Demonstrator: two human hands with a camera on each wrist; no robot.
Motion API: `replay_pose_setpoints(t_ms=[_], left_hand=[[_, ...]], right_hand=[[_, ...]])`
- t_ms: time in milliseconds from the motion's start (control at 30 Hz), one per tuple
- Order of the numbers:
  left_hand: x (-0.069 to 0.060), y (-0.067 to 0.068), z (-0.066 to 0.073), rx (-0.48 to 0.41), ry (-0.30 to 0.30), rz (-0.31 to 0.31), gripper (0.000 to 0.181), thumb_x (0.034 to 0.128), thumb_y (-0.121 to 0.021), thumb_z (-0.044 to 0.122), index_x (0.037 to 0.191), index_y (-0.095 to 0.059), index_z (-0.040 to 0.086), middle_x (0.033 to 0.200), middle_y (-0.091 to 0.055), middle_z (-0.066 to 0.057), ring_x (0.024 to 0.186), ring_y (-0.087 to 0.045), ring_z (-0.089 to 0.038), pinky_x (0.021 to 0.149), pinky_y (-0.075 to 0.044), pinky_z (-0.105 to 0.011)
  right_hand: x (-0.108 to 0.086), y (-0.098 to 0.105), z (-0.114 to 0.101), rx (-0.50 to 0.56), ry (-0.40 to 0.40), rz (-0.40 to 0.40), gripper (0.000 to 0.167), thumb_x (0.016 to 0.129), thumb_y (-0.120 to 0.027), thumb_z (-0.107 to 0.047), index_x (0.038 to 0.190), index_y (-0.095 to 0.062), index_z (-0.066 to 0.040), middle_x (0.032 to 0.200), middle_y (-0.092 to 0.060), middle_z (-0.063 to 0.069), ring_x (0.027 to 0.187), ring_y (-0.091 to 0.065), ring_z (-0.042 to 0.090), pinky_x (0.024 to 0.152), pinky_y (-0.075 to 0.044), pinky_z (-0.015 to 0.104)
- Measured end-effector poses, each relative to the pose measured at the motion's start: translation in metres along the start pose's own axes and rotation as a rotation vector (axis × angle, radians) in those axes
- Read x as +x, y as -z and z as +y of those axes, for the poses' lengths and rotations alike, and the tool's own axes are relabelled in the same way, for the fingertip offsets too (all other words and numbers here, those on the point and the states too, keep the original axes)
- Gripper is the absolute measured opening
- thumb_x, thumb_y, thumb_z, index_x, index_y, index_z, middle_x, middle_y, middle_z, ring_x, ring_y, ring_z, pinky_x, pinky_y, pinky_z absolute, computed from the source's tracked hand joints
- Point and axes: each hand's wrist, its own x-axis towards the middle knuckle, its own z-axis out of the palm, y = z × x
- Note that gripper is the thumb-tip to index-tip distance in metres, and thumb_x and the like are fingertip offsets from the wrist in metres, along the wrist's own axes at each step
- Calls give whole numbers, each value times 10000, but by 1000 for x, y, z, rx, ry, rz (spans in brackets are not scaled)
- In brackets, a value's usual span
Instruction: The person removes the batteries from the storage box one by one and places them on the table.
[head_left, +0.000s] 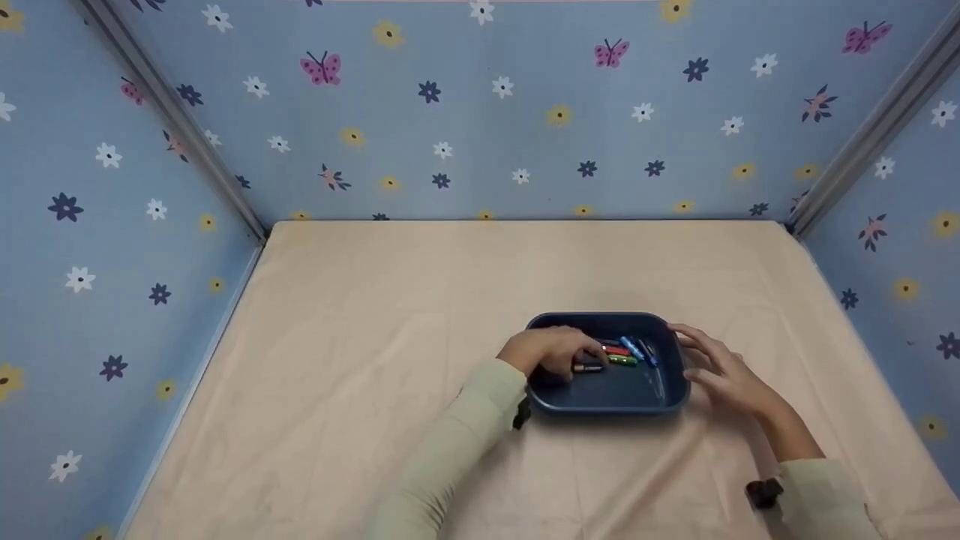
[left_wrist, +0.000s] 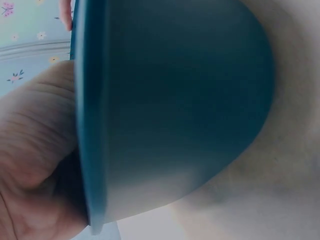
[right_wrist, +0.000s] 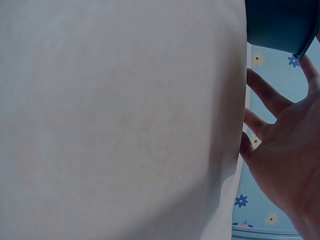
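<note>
Several small coloured cylinders [head_left: 622, 360] in a blue tub [head_left: 615, 395].
They lie on the tub's floor beside the left hand [head_left: 551, 351], whose hidden grip I cannot tell; the right hand [head_left: 727, 377], fingers apart, touches the tub's right rim.

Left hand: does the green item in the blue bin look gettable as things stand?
Probably yes: the left hand is inside the open blue bin, close to the green item, with no bin wall between. The red item lies close behind it and might get nudged.
</note>
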Motion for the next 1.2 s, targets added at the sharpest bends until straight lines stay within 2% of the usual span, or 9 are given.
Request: replay_pose_setpoints(t_ms=[133, 267, 367, 500, 633, 733, 967, 1200], left_hand=[[0, -2, -2, -36, 27, 36, 605, 1026, -726, -1, 1551, -657, 292, 1405, -703, -66, 1137, -623, -181, 990, -513, -338], [-1, -3, -4, -72, 60, 77, 584, 1010, -748, -23, 1507, -681, 277, 1347, -740, -73, 1072, -659, -164, 900, -530, -303], [-1, -3, -4, -67, 68, 86, 609, 1001, -752, -31, 1510, -669, 293, 1277, -748, -80, 1005, -648, -161, 830, -503, -284], [-1, -2, -4, -28, 58, 68, 644, 1005, -738, -29, 1542, -638, 312, 1256, -750, -81, 981, -634, -155, 804, -479, -282], [0, -2, -4, -15, 46, 47, 611, 1032, -708, -23, 1543, -655, 308, 1298, -745, -87, 1002, -618, -165, 847, -470, -296], [0, -1, -3, -15, 60, 39, 561, 1052, -688, -2, 1519, -681, 308, 1311, -740, -81, 1005, -611, -170, 874, -470, -301], [0, 5, -1, -60, 131, 2, 572, 1027, -737, 3, 1513, -671, 298, 1278, -736, -80, 983, -615, -152, 826, -479, -296], [1, 6, -2, -117, 148, 19, 543, 1018, -757, 9, 1492, -674, 262, 1234, -729, -71, 942, -583, -134, 827, -468, -282]], right_hand=[[0, -1, 0, 22, 5, -1, 687, 1088, -665, -6, 1727, -428, -94, 1637, -587, 285, 1472, -501, -130, 1194, -338, 62], [-1, -1, 1, 26, -5, 1, 681, 1094, -666, -19, 1728, -435, -110, 1650, -580, 276, 1479, -502, -112, 1200, -341, 68], [-1, 0, 1, 21, -18, -4, 679, 1102, -660, -34, 1734, -428, -120, 1666, -571, 268, 1482, -483, -124, 1200, -329, 66], [-1, 0, 1, 27, -30, -10, 680, 1106, -653, -44, 1739, -419, -129, 1670, -569, 272, 1487, -475, -135, 1201, -306, 58], [-1, -1, 0, 26, -19, -1, 677, 1096, -660, -30, 1729, -430, -104, 1637, -595, 285, 1479, -488, -130, 1197, -310, 57], [-1, -1, -2, 19, -22, 5, 675, 1093, -668, -38, 1724, -440, -109, 1618, -617, 270, 1467, -490, -136, 1190, -303, 50], [-2, -1, -1, -12, -48, 12, 676, 1098, -677, -69, 1728, -444, -146, 1627, -624, 237, 1452, -481, -162, 1168, -271, 31], [-1, -1, -3, 13, -55, -5, 712, 1080, -647, 12, 1738, -428, -148, 1627, -618, 239, 1479, -485, -113, 1208, -319, 96]])
